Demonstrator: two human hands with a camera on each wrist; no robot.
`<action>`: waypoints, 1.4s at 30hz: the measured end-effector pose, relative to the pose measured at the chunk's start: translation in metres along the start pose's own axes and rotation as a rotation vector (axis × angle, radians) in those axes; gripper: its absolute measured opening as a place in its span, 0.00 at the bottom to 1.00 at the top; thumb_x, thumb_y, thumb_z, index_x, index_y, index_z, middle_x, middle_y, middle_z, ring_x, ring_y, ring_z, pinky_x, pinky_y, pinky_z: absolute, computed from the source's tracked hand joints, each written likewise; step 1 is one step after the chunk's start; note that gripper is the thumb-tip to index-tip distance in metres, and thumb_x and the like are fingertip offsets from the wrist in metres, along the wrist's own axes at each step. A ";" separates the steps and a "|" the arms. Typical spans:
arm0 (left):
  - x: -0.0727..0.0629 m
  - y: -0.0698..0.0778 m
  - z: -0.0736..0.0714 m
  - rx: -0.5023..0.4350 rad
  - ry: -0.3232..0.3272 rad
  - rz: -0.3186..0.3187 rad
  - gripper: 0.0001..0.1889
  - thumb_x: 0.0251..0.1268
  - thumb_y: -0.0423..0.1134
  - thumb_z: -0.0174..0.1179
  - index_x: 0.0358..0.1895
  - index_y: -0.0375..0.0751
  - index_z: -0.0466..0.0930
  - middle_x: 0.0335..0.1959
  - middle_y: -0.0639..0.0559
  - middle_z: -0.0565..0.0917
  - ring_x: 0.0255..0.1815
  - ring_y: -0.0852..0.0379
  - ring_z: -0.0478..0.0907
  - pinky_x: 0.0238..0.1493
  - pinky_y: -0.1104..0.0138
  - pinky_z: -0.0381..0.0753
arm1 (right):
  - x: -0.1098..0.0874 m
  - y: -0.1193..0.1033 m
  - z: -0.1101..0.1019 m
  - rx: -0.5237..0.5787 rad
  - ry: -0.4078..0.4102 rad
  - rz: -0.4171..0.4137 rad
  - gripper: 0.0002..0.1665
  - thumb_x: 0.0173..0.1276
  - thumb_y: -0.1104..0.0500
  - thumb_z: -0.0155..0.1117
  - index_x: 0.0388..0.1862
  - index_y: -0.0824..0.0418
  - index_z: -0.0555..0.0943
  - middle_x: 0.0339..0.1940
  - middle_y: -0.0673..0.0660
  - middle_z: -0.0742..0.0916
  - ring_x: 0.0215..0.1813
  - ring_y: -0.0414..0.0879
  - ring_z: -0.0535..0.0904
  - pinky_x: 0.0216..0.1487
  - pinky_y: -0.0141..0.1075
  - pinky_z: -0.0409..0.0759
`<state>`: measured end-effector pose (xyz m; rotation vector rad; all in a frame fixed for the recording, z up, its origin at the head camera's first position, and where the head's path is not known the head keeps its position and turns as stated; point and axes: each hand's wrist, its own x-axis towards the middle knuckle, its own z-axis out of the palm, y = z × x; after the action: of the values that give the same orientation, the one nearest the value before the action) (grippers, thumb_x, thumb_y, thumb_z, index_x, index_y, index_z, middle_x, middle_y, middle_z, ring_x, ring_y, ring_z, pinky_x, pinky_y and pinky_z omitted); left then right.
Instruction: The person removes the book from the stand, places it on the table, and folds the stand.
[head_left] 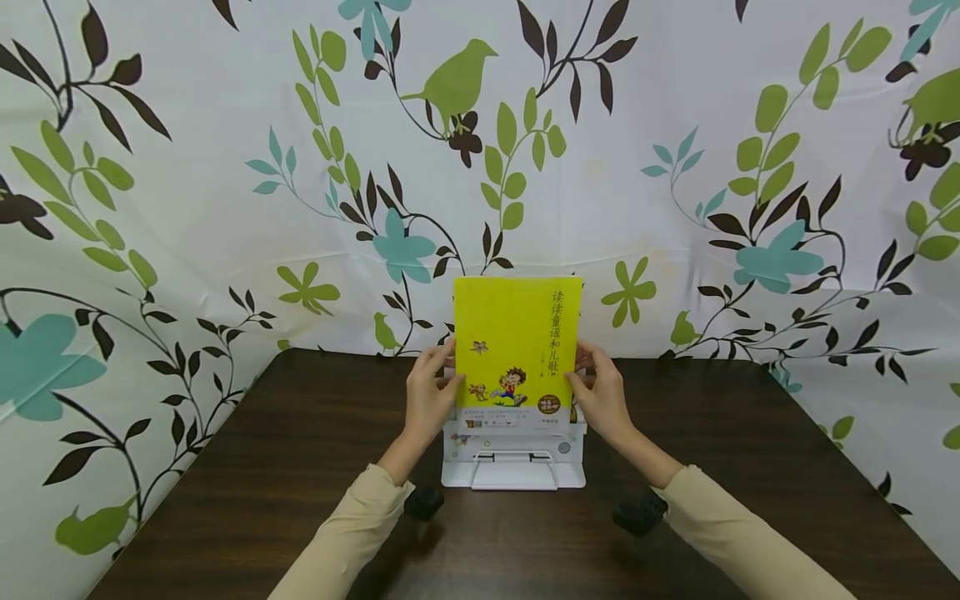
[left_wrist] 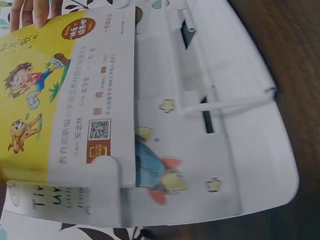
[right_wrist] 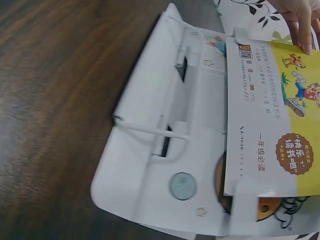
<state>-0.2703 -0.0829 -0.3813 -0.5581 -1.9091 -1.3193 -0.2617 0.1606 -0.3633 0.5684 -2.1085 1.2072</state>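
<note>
My hands and a yellow book

I have the yellow book [head_left: 517, 321] just below the middle of the frame, standing up in front of a white stand [head_left: 456, 472]. My left hand [head_left: 429, 396] pinches its left side and my right hand [head_left: 603, 396] pinches its right side. The cover has a running boy [head_left: 511, 385] near its bottom. In the left wrist view, a white tab [left_wrist: 105, 174] laps over the book's edge. The stand sits on a dark brown worktop [head_left: 300, 483] low in the frame. A white cloth [head_left: 637, 208] with birds and leaves fills the top
</note>
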 end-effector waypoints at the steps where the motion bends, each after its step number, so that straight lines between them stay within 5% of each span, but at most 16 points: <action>1: 0.002 0.002 0.000 -0.005 0.009 0.011 0.29 0.46 0.17 0.61 0.57 0.31 0.71 0.43 0.37 0.75 0.39 0.46 0.77 0.30 0.61 0.81 | 0.002 -0.005 -0.002 0.005 0.007 -0.015 0.29 0.52 0.80 0.61 0.55 0.76 0.68 0.38 0.68 0.77 0.36 0.56 0.76 0.31 0.42 0.80; 6: 0.009 0.020 -0.001 -0.025 0.052 0.062 0.27 0.45 0.15 0.60 0.55 0.24 0.71 0.41 0.32 0.74 0.37 0.41 0.76 0.28 0.56 0.81 | 0.010 -0.029 -0.009 0.011 0.021 -0.060 0.28 0.51 0.82 0.59 0.54 0.80 0.68 0.37 0.72 0.77 0.36 0.59 0.76 0.32 0.47 0.80; 9: 0.011 0.035 -0.002 -0.015 0.078 0.089 0.27 0.44 0.13 0.59 0.54 0.22 0.70 0.40 0.30 0.74 0.35 0.39 0.75 0.28 0.55 0.80 | 0.014 -0.034 -0.012 0.012 0.031 -0.086 0.28 0.51 0.82 0.59 0.54 0.81 0.68 0.37 0.72 0.76 0.37 0.59 0.76 0.33 0.38 0.81; 13: 0.013 0.030 0.001 -0.013 0.114 0.128 0.27 0.46 0.16 0.60 0.55 0.25 0.71 0.41 0.33 0.74 0.36 0.42 0.75 0.28 0.57 0.81 | 0.016 -0.035 -0.016 0.031 0.055 -0.128 0.29 0.50 0.82 0.60 0.54 0.80 0.68 0.37 0.72 0.76 0.37 0.60 0.77 0.34 0.22 0.77; 20: 0.010 0.032 0.007 -0.055 0.116 0.155 0.27 0.47 0.18 0.61 0.56 0.28 0.72 0.42 0.37 0.74 0.37 0.47 0.75 0.29 0.60 0.81 | 0.017 -0.036 -0.026 0.016 0.081 -0.126 0.29 0.50 0.81 0.61 0.54 0.80 0.68 0.37 0.72 0.76 0.37 0.60 0.75 0.34 0.16 0.73; 25: 0.002 0.043 0.015 -0.031 0.047 0.125 0.28 0.44 0.15 0.61 0.56 0.22 0.69 0.43 0.34 0.73 0.37 0.44 0.75 0.28 0.62 0.81 | 0.011 -0.015 -0.033 -0.025 0.073 -0.014 0.30 0.54 0.78 0.60 0.58 0.74 0.67 0.41 0.68 0.76 0.39 0.54 0.74 0.35 0.14 0.70; 32: -0.011 0.055 0.029 -0.080 -0.076 0.057 0.31 0.45 0.16 0.61 0.59 0.24 0.66 0.45 0.36 0.72 0.38 0.47 0.74 0.27 0.67 0.81 | 0.003 -0.014 -0.054 -0.097 0.031 0.145 0.30 0.55 0.75 0.57 0.60 0.72 0.67 0.42 0.66 0.77 0.38 0.48 0.72 0.33 0.16 0.69; 42: -0.030 0.066 0.050 -0.125 -0.254 -0.008 0.34 0.49 0.22 0.63 0.63 0.30 0.62 0.46 0.43 0.71 0.35 0.55 0.75 0.29 0.77 0.78 | -0.015 -0.004 -0.087 -0.121 -0.132 0.351 0.32 0.56 0.73 0.59 0.62 0.73 0.64 0.42 0.64 0.75 0.38 0.48 0.70 0.31 0.22 0.72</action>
<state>-0.2216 -0.0105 -0.3744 -0.8150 -2.0413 -1.4364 -0.2218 0.2359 -0.3387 0.2334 -2.4474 1.2435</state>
